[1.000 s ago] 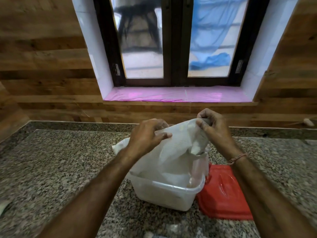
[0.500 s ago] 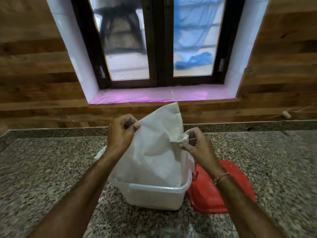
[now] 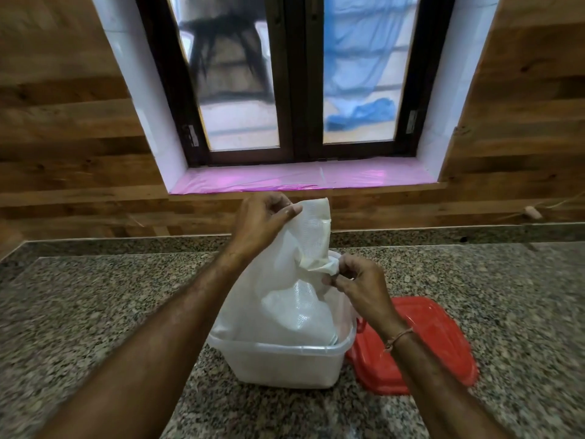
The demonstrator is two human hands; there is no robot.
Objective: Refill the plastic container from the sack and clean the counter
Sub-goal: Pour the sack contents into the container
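A: Where's the sack [image 3: 285,289]?

B: Upended in the plastic container [image 3: 285,364], its lower end down inside the rim, the rest rising above it. The container stands on the granite counter [image 3: 95,312], below the window.

A: And the 2 hands?

B: The left hand [image 3: 259,223] pinches the sack's top corner, thumb and fingers closed on the woven cloth. The right hand [image 3: 357,286], lower down, has its fingertips clamped on a bunched fold at the sack's right edge.

A: Anything pouring?

B: I can't tell; the sack hides the inside of the container.

A: The lid?

B: 1 red lid [image 3: 427,343] lies flat on the counter, just right of the container, seemingly touching it.
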